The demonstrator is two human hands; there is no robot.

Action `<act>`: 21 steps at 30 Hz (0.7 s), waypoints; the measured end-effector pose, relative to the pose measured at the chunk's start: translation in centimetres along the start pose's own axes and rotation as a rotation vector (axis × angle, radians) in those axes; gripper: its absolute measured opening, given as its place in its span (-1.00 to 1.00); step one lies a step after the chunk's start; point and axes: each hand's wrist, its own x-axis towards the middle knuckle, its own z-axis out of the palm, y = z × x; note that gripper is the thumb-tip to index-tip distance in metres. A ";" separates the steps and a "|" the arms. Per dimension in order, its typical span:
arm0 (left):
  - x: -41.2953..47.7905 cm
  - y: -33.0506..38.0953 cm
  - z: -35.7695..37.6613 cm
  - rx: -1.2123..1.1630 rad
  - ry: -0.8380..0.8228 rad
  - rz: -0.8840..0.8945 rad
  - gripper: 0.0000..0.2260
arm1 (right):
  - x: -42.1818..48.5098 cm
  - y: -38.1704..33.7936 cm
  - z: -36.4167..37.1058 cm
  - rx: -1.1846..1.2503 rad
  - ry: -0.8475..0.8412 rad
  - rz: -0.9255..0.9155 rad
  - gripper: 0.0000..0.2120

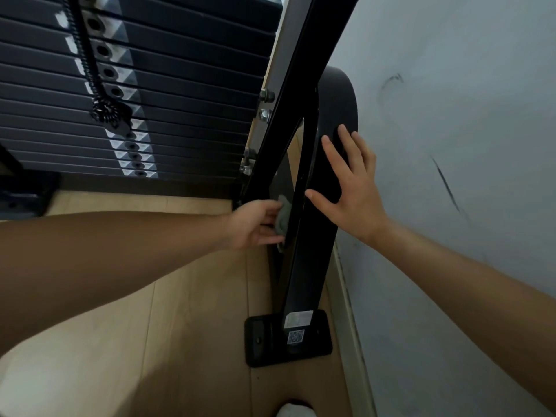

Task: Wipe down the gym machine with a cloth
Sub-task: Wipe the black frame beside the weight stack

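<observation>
The gym machine's black frame post (pixel 307 266) slants down the middle of the view to a black foot plate (pixel 261 341) on the floor. My left hand (pixel 255 224) grips a small grey cloth (pixel 284 215) and presses it against the post's inner left side, in the gap between the post and a second black strut (pixel 288 94). My right hand (pixel 352 188) lies flat with fingers spread on the post's outer face, holding nothing.
A stack of dark weight plates (pixel 186 85) with a selector pin and coiled black cord (pixel 105 109) fills the upper left. A grey-white wall (pixel 451 145) runs close along the right, with a skirting board (pixel 346 296). Light wooden floor (pixel 180 326) lies below.
</observation>
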 end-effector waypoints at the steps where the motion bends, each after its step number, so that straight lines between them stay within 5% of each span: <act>1: -0.1 0.7 -0.1 -0.013 -0.001 0.030 -0.69 | 0.0 0.1 0.1 -0.001 0.004 -0.005 -0.21; 12: -1.9 5.4 1.5 -0.001 0.033 0.282 -0.80 | 0.0 0.4 0.0 -0.021 0.006 -0.014 -0.20; 21: -1.4 -0.5 1.4 0.105 0.162 0.072 -0.75 | 0.0 0.0 -0.2 -0.032 -0.002 -0.006 -0.22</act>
